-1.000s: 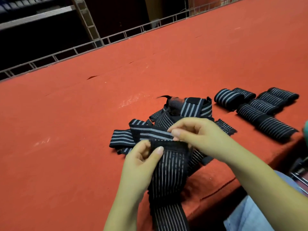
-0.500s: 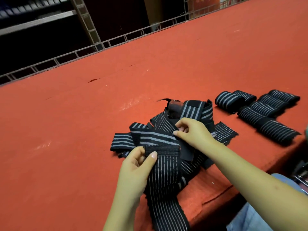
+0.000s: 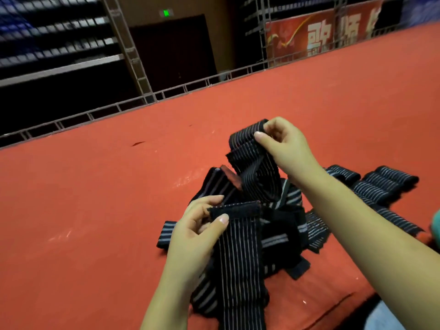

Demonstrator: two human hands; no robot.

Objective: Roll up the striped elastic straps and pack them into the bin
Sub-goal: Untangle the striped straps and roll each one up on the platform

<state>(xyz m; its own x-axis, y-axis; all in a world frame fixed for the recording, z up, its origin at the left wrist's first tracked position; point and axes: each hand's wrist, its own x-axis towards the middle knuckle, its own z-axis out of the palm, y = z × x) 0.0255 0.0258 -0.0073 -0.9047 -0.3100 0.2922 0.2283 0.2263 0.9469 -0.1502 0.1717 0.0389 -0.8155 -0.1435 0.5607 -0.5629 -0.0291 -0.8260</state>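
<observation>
Two pinches on one strap (image 3: pixel 240 248), your left hand (image 3: pixel 197 232) at its end, your right hand (image 3: pixel 283 146) lifting slack; the pile (image 3: pixel 283 225) beneath may snag it.

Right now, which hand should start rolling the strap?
Probably the left hand: it pinches the strap's flat end low, near the red tabletop. The right hand holds the strap's far part raised.

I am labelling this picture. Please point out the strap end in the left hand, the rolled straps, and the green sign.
strap end (image 3: pixel 234 210): head view, dark top edge.
rolled straps (image 3: pixel 390 178): head view, top of one roll.
green sign (image 3: pixel 166 13): head view, lit centre.
</observation>
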